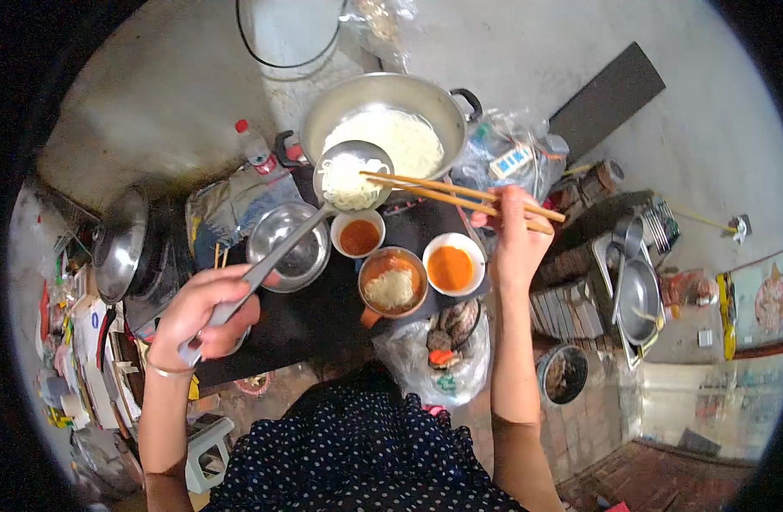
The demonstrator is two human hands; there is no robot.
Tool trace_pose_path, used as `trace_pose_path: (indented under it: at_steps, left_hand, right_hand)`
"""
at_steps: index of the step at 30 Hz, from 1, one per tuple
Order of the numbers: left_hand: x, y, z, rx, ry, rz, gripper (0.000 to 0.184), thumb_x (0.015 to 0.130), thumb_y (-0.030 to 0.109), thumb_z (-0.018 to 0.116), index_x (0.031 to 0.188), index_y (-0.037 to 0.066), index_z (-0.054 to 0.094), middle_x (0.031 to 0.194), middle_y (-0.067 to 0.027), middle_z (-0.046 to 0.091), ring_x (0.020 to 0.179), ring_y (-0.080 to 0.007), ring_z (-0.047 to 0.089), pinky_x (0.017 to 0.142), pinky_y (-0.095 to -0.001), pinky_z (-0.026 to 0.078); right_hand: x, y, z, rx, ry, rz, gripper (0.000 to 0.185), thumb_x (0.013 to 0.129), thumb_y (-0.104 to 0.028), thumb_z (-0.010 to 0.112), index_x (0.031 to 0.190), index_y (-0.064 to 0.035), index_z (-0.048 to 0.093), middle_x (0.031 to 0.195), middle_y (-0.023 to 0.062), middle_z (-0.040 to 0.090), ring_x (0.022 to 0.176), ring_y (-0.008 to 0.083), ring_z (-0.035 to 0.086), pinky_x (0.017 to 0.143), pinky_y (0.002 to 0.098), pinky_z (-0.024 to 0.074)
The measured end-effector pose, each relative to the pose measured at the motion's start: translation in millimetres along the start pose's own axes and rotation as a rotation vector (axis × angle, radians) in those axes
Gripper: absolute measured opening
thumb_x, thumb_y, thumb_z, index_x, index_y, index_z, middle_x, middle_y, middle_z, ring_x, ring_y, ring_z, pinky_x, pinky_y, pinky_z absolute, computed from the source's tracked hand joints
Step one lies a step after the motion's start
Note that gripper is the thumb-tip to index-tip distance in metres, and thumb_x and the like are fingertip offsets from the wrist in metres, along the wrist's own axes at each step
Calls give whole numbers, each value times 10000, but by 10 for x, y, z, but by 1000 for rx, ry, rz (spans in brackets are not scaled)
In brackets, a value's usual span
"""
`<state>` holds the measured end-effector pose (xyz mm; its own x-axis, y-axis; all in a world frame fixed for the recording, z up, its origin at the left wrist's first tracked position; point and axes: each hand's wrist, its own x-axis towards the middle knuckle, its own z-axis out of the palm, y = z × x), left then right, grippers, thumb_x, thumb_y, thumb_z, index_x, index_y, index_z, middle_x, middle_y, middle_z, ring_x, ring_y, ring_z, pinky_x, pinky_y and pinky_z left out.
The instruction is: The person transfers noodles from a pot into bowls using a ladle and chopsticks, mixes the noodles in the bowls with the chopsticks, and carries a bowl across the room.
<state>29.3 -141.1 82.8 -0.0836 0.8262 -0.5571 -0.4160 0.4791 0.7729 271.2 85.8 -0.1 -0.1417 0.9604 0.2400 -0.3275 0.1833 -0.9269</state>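
Note:
My left hand point(210, 309) is wrapped around the long grey handle of a ladle point(276, 256). White noodles point(351, 182) fill the ladle's bowl, which is raised at the near rim of a large metal pot point(319, 107). More pale noodles in whitish liquid point(396, 136) lie in that pot. Between the fingers of my right hand point(520, 230) is a pair of wooden chopsticks point(460, 189), their tips at the noodles in the ladle. Below the ladle stands an orange cup point(370, 318) with pale noodle-like food in reddish sauce.
Around the cup are a bowl of dark red sauce point(358, 236), a bowl of orange sauce point(450, 268) and a metal bowl point(263, 226). A red-capped bottle point(257, 152) stands left of the pot. Plastic bags point(494, 162) lie to its right; another bag point(460, 388) sits at the near edge.

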Motion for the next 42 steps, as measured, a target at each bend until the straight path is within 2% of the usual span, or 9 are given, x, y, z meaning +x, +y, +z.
trace_pose_path:
  at_steps: [6, 12, 15, 18, 25, 27, 30, 36, 42]
  left_hand:
    - [-79, -360, 165, 25, 69, -241, 299, 852, 86, 372, 1121, -18, 454, 530, -67, 421, 297, -60, 301, 248, -202, 193]
    - [226, -1114, 87, 194, 39, -259, 260, 857, 106, 438, 1103, 18, 446, 599, -88, 514, 364, -114, 418, 325, -263, 333]
    - [332, -1338, 62, 1058, 139, 140, 273, 845, 96, 446, 1088, -25, 426, 680, -230, 560, 608, -373, 564, 538, -415, 432]
    - [280, -1384, 11, 1291, 232, 376, 282, 841, 82, 444, 1098, -33, 426, 679, -243, 556, 649, -414, 545, 553, -437, 432]
    - [103, -1294, -122, 1060, 133, 250, 317, 850, 85, 436, 1138, -45, 416, 675, -195, 572, 498, -313, 558, 456, -367, 433]
    - [35, -1234, -123, 543, 106, -31, 301, 862, 88, 415, 1136, -34, 432, 631, -109, 561, 366, -156, 481, 343, -270, 357]
    - [-54, -1058, -195, 102, 47, -60, 300, 866, 88, 399, 1143, -18, 444, 593, -54, 524, 323, -59, 389, 287, -210, 273]
    - [-45, -447, -285, 56, 214, 244, 320, 868, 189, 427, 1131, 15, 481, 503, -87, 493, 270, -83, 366, 246, -207, 255]
    - [256, -100, -275, 43, 218, 425, 283, 892, 173, 419, 1121, 15, 473, 473, -43, 443, 259, -70, 316, 231, -201, 239]
  right_hand:
    - [-602, 376, -275, -187, 2, 14, 117, 828, -58, 571, 785, 43, 611, 701, 75, 607, 550, 113, 568, 532, 223, 452]
    - [-1176, 571, -384, -205, 138, 251, 156, 825, -91, 598, 820, 66, 602, 684, 66, 590, 552, 103, 562, 511, 214, 436]
    - [-1342, 703, -516, -308, 112, 246, 155, 822, -88, 600, 820, 68, 603, 697, 62, 584, 565, 104, 557, 516, 214, 431]
    - [-1440, 713, -617, -436, 115, 157, 144, 826, -88, 595, 828, 55, 612, 699, 59, 587, 573, 101, 548, 518, 211, 426]
    - [-1353, 478, -565, -454, 25, 212, 139, 854, -107, 555, 811, 25, 557, 701, 45, 598, 607, 102, 574, 542, 217, 459]
    - [-1293, 419, -533, -304, 83, 259, 118, 857, -92, 545, 826, 22, 546, 696, 74, 601, 569, 119, 588, 512, 213, 466]
    - [-1189, 477, -635, -177, 156, 293, 111, 861, -90, 531, 844, 20, 533, 685, 105, 598, 524, 154, 591, 473, 244, 486]
    - [-581, 274, -596, 92, 210, 170, 168, 865, -181, 534, 877, -13, 522, 752, 112, 600, 560, 163, 598, 525, 262, 528]
    - [408, 149, -8, -113, -89, 26, 184, 843, -148, 573, 844, 35, 593, 732, 85, 618, 629, 144, 614, 564, 232, 500]
